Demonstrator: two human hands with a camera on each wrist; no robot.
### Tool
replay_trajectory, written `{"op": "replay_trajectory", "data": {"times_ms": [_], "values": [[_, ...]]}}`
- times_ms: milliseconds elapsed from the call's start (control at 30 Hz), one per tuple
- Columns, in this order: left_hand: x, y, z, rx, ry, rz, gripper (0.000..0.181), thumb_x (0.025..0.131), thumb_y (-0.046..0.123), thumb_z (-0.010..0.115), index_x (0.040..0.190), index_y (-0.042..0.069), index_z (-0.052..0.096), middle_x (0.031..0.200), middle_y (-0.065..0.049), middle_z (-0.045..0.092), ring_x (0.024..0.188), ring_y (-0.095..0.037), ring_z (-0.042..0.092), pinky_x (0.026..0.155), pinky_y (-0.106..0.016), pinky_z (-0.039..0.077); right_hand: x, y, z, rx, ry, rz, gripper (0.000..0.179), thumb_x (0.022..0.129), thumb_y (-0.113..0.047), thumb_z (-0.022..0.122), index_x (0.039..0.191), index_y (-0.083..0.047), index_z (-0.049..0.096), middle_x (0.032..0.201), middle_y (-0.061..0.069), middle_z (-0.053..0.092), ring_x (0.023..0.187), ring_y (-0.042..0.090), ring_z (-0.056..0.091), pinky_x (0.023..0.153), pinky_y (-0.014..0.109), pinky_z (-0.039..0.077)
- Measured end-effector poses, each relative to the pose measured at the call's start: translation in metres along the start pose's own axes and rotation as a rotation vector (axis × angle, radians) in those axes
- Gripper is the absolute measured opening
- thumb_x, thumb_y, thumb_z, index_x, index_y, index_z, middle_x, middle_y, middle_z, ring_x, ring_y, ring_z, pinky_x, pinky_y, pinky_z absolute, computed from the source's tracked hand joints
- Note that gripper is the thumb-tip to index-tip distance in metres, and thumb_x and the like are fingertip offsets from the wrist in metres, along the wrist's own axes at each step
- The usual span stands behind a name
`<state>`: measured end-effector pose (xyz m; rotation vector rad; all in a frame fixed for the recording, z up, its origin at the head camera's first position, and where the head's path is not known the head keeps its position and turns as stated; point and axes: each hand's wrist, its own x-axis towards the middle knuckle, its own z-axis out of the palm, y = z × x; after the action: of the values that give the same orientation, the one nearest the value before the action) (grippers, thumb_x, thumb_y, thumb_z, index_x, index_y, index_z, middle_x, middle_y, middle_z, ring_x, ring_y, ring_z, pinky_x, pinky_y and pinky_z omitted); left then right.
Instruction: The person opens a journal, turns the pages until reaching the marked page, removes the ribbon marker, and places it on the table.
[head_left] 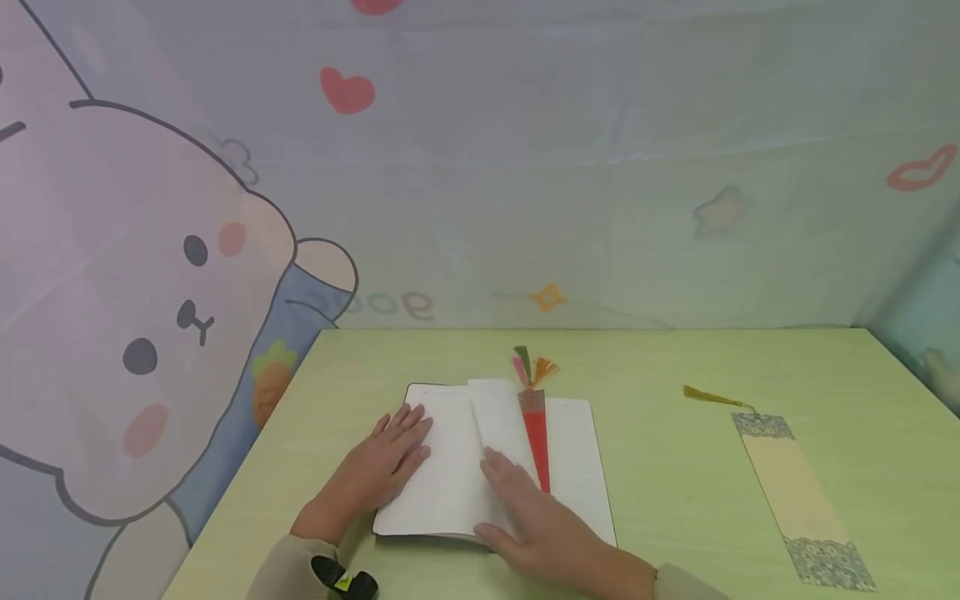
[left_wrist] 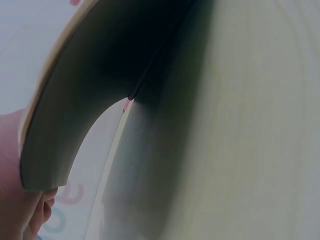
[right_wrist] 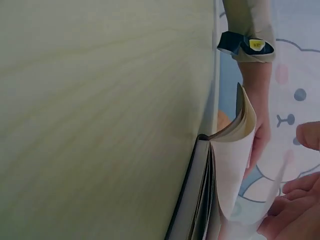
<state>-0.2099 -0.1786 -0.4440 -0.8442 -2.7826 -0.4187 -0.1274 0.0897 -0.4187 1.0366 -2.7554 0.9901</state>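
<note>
Pale-green table [head_left: 660, 483]: your left hand [head_left: 393, 454] flat on notebook [head_left: 579, 475], right hand [head_left: 543, 527] against raised page [head_left: 497, 417], fingers extended; page likely light, easily creased, best held by free edge.

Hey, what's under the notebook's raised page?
A red bookmark sticks out from under the page, its tassels past the top of the notebook. The page and right hand cover the rest; anything else there is hidden.
</note>
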Motion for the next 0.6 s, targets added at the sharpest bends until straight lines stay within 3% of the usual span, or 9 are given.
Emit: {"op": "replay_trajectory", "data": {"times_ms": [100,300,600], "values": [[0.001,0.000,0.000,0.001,-0.002,-0.003,0.046,0.097,0.029,0.048,0.137,0.007,0.047,0.144,-0.010,0.038,0.136,-0.027,0.026,0.110,-0.047,0.022,0.005,-0.003,0.005,-0.044,-0.091,0.006,0.072,0.094,-0.052,0.043,0.146,-0.005,0.028,0.152,0.006,0.023,0.138,0.022,0.023,0.108,0.042,0.027],[0.003,0.000,-0.001,-0.007,-0.007,-0.003,0.045,0.097,0.030,0.048,0.136,0.006,0.048,0.143,-0.010,0.040,0.136,-0.027,0.027,0.110,-0.047,0.021,0.015,-0.008,0.012,-0.197,-0.170,-0.053,0.069,0.095,-0.050,0.042,0.142,-0.001,0.034,0.150,0.010,0.028,0.138,0.020,0.024,0.109,0.043,0.024],[0.007,0.003,-0.006,0.002,0.024,0.008,0.043,0.096,0.028,0.051,0.130,0.003,0.053,0.141,-0.011,0.042,0.134,-0.027,0.031,0.110,-0.044,0.023,0.026,-0.020,0.023,-0.395,-0.316,-0.131,0.067,0.094,-0.051,0.044,0.143,-0.007,0.035,0.150,0.004,0.029,0.137,0.016,0.025,0.110,0.038,0.025]]}}
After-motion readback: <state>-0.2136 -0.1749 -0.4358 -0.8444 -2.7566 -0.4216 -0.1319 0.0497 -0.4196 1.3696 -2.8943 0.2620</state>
